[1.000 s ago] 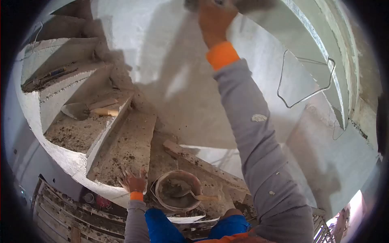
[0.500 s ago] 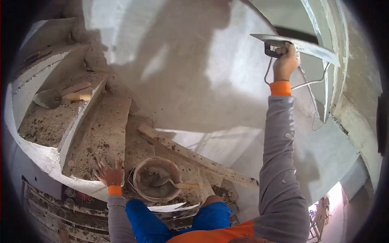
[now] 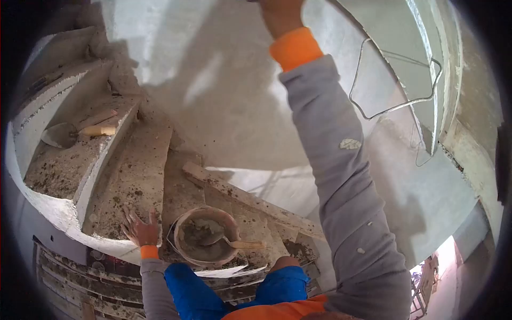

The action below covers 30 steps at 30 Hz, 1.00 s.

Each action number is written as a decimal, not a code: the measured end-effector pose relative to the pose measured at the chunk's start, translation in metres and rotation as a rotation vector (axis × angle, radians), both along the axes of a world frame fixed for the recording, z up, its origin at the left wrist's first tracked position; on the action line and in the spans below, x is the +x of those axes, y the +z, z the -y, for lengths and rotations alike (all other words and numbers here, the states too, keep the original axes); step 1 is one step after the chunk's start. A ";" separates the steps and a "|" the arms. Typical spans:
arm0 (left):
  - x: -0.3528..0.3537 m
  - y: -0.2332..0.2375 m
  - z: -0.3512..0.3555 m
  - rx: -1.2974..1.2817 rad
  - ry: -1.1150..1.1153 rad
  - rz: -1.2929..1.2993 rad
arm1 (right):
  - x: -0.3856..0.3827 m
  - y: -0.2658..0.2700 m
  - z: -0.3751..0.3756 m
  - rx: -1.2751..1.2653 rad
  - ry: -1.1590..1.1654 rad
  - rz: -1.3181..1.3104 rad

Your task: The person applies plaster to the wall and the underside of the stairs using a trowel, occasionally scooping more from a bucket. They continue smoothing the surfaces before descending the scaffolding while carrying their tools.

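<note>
With fingers spread, my left hand point(image 3: 142, 228) rests on the edge of a dusty, crumb-strewn concrete step point(image 3: 128, 176). My right hand point(image 3: 282, 16) is raised against the plastered wall point(image 3: 240, 106), partly cut off by the top edge of the view. Only a dark bit of the plastering trowel it grips shows there; the blade is out of view. Beside my left hand stands a bucket point(image 3: 181, 250) of wet mortar point(image 3: 200, 229), and a wooden-handled trowel point(image 3: 248, 245) lies in it.
Another trowel point(image 3: 98, 130) with a wooden handle lies on a higher step at left. A mortar-spattered board point(image 3: 250, 200) slants along the wall's foot. A bent metal rod point(image 3: 394, 108) juts out at right. Wooden slats point(image 3: 80, 282) show below the stairs.
My right hand has swept up and left from the right side of the wall, taking the plastering trowel mostly out of view. My left hand stays on the step.
</note>
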State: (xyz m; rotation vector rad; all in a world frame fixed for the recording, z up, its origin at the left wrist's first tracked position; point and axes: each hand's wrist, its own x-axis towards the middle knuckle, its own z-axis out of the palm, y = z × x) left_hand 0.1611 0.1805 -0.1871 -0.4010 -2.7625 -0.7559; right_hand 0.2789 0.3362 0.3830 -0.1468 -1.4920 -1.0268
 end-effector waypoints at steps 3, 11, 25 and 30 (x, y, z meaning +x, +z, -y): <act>-0.001 0.000 0.001 -0.071 0.006 0.038 | -0.016 -0.055 0.025 0.374 0.172 -0.074; -0.008 -0.013 -0.004 -0.028 0.041 -0.167 | 0.089 -0.268 0.021 -1.282 0.929 0.407; -0.025 -0.033 -0.007 -0.071 -0.063 -0.017 | 0.262 -0.470 -0.039 -1.200 0.594 0.625; 0.003 0.014 0.005 -0.149 -0.155 0.184 | 0.268 -0.466 -0.026 -2.012 1.065 0.053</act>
